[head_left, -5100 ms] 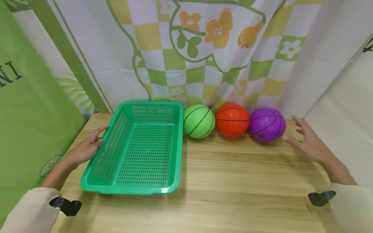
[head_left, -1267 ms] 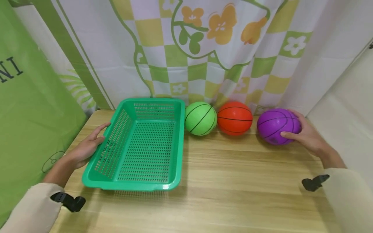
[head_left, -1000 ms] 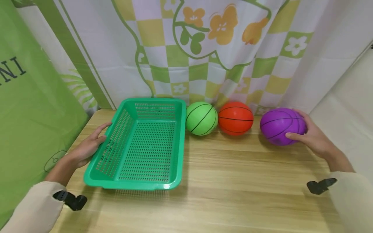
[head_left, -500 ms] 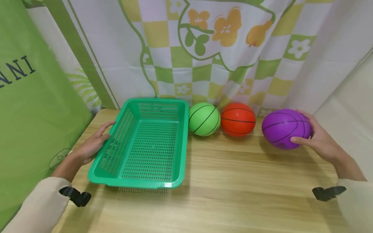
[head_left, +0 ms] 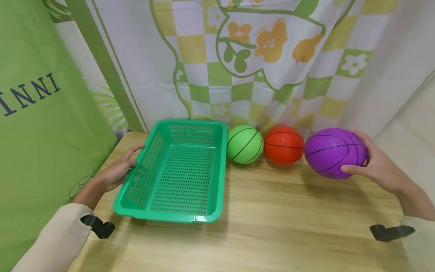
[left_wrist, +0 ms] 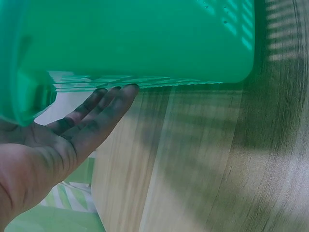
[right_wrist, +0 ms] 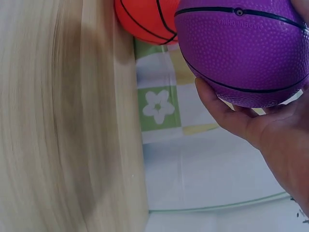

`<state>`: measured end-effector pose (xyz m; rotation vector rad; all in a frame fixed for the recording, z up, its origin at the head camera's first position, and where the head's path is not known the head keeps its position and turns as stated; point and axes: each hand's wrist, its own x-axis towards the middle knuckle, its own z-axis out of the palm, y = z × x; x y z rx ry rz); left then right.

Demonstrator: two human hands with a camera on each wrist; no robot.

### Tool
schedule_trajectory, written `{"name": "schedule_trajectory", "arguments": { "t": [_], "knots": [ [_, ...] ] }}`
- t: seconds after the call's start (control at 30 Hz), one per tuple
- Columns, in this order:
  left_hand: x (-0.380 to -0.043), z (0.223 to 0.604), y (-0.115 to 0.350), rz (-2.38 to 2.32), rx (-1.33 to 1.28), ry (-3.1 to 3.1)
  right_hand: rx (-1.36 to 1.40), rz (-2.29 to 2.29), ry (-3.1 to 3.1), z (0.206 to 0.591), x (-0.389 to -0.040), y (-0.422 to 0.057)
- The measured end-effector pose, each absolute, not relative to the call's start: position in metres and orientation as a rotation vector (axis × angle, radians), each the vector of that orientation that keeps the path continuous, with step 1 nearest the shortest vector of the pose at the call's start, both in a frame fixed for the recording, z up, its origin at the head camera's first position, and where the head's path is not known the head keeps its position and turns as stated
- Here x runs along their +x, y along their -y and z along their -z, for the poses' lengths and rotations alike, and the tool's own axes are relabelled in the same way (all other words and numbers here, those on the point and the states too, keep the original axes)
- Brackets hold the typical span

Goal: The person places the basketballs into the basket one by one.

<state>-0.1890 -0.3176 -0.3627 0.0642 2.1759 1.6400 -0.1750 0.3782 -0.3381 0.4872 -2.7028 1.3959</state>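
My right hand point(head_left: 385, 168) grips a purple toy basketball point(head_left: 331, 151) from its right side, thumb in front and fingers behind. In the right wrist view the ball point(right_wrist: 246, 53) is raised off the table, and a finger point(right_wrist: 219, 108) curves along its underside. On the left, my left hand point(head_left: 119, 172) rests against the left side of a green plastic basket point(head_left: 221, 181). Its fingers point(left_wrist: 104, 113) stretch out fairly straight along the basket's outer wall, under the rim; the thumb is hidden in the left wrist view.
A light green ball point(head_left: 245, 144) and a red ball point(head_left: 284, 146) sit side by side at the table's back edge, right of the basket. Behind them hangs a patterned curtain point(head_left: 219, 75). The wooden table point(head_left: 272, 226) carries everything.
The right hand has come in from the right, grasped the purple basketball, drawn it away from the red ball and lifted it. The left hand stays at the basket; the head view has shifted slightly.
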Motion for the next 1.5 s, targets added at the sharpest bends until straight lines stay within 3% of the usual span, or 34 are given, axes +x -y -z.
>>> {"name": "schedule_trajectory", "arguments": {
  "t": [0.63, 1.5],
  "knots": [
    [-0.188, 0.365, 0.315, -1.636, 0.055, -2.187, 0.516, -1.202, 2.738, 0.319, -0.174, -0.327],
    [-0.19, 0.369, 0.316, -1.655, 0.075, -2.187, 0.855, -1.511, 2.585, 0.309, -0.18, -0.226]
  ]
}}
